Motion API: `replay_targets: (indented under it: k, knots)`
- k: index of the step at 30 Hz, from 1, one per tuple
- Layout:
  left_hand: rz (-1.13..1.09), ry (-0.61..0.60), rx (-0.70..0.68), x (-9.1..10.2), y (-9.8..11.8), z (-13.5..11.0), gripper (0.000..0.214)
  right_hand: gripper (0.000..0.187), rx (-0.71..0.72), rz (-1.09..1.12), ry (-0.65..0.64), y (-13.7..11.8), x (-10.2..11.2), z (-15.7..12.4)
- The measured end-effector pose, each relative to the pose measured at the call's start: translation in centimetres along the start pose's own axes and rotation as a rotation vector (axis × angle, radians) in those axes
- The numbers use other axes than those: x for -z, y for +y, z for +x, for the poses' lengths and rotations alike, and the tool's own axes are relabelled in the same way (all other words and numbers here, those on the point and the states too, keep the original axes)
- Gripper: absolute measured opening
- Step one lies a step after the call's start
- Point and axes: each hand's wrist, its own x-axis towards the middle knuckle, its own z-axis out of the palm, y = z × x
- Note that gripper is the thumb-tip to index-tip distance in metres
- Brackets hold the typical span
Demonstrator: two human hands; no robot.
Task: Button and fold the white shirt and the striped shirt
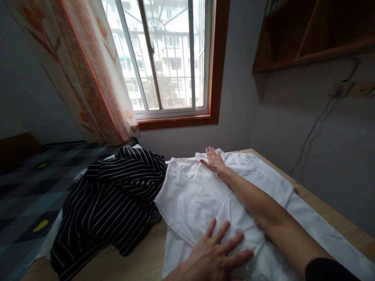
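1. A white shirt [193,195] lay spread on a wooden table [134,261], covering its right-hand part and running to the far edge near the wall.
2. The left hand [215,251] was pressed flat on the near part of the shirt, fingers spread wide and pointing away and to the right. It gripped nothing.
3. The right hand [215,160] reached across to the far end of the shirt, near the collar area. It lay palm down with fingers stretched out and held nothing. Its bare forearm rested along the cloth, and a dark sleeve showed at the lower right edge.
4. A black garment with thin white stripes [117,199] sat crumpled on the table just left of the shirt, touching its left edge.
5. Behind the table was a window [164,54] with a wooden frame, showing buildings outside.
6. A pale curtain with orange flowers [88,70] hung at the window's left side.
7. A wooden shelf [316,35] was fixed high on the right wall, with a cable [315,128] trailing down below it.
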Motion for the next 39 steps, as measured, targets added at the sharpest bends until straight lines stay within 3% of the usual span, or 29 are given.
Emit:
replay_targets:
  k: [4,9,13,16,18,21,25,28,34,37,39]
  knots:
    - [-0.062,-0.022,0.031,0.8,0.6,0.0,0.062,0.095,-0.192,0.024,-0.114,3.0,-0.8,-2.0]
    - [-0.091,-0.012,0.062,1.7,1.3,-0.2,0.061,0.098,-0.252,0.067,-0.143,3.0,-0.9,-2.6]
    - [-0.066,-0.016,0.075,2.0,1.8,-0.2,0.063,0.092,-0.190,0.222,-0.112,2.6,0.7,-3.2]
    - [-0.032,-0.015,0.076,2.0,2.0,-0.1,0.063,0.080,-0.063,0.404,-0.066,2.9,2.3,-5.4]
    - [-0.015,-0.011,0.070,1.9,2.0,0.0,0.063,0.083,0.063,0.453,-0.046,3.0,3.2,-8.5]
    - [0.003,-0.002,0.067,1.6,2.0,0.2,0.063,0.085,0.228,0.329,0.010,2.7,3.5,-15.5]
    - [0.006,0.040,0.080,1.1,1.8,0.3,0.067,0.076,0.278,0.156,0.016,1.5,1.8,-25.9]
    - [-0.016,0.085,0.090,0.9,1.6,0.2,0.068,0.073,0.267,0.058,-0.044,0.9,0.8,-29.8]
    - [-0.082,0.122,0.114,1.5,2.0,0.0,0.074,0.074,0.252,0.061,-0.066,0.5,2.0,-29.8]
    - [-0.133,0.131,0.163,2.8,1.2,-0.4,0.057,0.071,0.218,0.105,-0.070,0.4,2.5,-29.7]
    - [-0.094,0.210,0.279,4.4,-0.3,-0.9,0.042,0.067,0.187,0.138,-0.064,0.1,2.5,-29.9]
